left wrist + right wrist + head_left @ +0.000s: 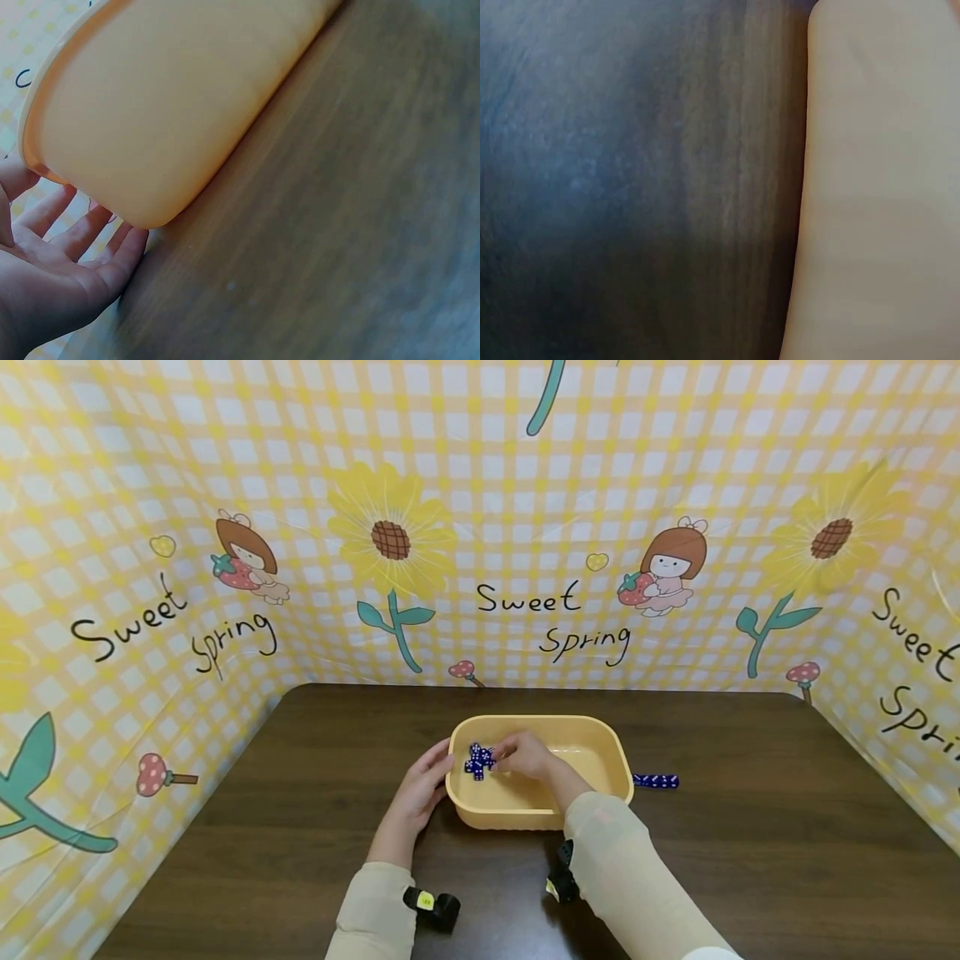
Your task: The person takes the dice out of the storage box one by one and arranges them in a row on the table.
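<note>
On the desk (780,827): a yellow tub (510,820), blue dice (477,762) bunched inside its left end.
Right hand (528,756): inside the tub, fingers bent at the dice; I cannot tell whether they pinch one.
Left hand (418,789): fingers apart, tips against the tub's outer left end, bracing it, I judge.
Dice work: I take the step as handling the bunch; the next move calls for light fingertips and a steady tub.
Row (656,782): blue with white dots, just beside the tub's right side.
Right sleeve (645,877): crosses the tub's front right corner; its wrist camera (562,883) shows me no dice.
</note>
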Motion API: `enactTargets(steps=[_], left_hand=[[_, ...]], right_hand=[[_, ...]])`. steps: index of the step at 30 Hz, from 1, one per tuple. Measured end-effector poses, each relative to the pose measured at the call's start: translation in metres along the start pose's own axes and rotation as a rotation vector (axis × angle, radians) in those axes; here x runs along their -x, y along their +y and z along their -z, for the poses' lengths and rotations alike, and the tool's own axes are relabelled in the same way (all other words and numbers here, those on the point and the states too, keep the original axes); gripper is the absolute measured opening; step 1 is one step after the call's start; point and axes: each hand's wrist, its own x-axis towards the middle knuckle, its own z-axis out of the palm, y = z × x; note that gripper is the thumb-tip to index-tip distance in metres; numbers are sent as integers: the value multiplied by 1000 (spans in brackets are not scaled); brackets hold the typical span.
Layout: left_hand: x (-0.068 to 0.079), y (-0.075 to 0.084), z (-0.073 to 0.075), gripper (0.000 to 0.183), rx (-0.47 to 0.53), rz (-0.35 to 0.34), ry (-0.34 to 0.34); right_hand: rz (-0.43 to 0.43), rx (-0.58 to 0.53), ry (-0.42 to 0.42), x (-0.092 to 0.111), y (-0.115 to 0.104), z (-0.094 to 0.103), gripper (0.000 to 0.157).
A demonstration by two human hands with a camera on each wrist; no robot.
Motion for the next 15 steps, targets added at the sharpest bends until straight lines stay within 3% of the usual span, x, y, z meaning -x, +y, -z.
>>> enactTargets(steps=[4,5,7,12,14,15], left_hand=[[0,0,0,42,5,-5,-7],[0,0,0,42,3,-6,-9],[0,0,1,42,2,-7,-13],[0,0,1,43,-2,1,-11],[0,0,1,43,-6,2,-9],[0,0,1,43,-5,4,-8]], right_hand=[[-13,31,-10,-18,27,-8,19],[-30,56,-6,-11,14,-6,18],[57,57,1,-17,28,-10,15],[35,98,-3,-10,12,-6,16],[-46,150,4,7,-19,-2,15],[-42,167,13,11,-25,-2,14]])
